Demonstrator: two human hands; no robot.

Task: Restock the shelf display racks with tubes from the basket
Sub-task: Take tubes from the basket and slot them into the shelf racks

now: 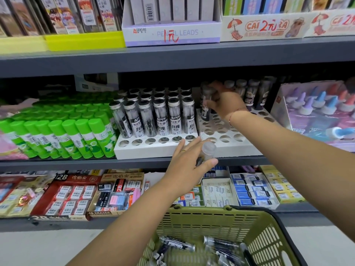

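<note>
Two hands | left hand [187, 166] gripping tube [206, 152] | right hand [222, 101] clasping racked tube [206, 104]

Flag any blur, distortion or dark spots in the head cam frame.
Head view: wide-angle bowing curves the shelf edge; the back of the middle shelf is in shadow, so the right hand and its tube look dim and soft; tubes in the basket are motion-blurred; the left hand is fairly sharp.

Empty holes lie open in the right rack [221, 129] below the right hand [223, 104]; standing tubes [251, 93] crowd behind it, shelf board [172, 58] close overhead.
</note>
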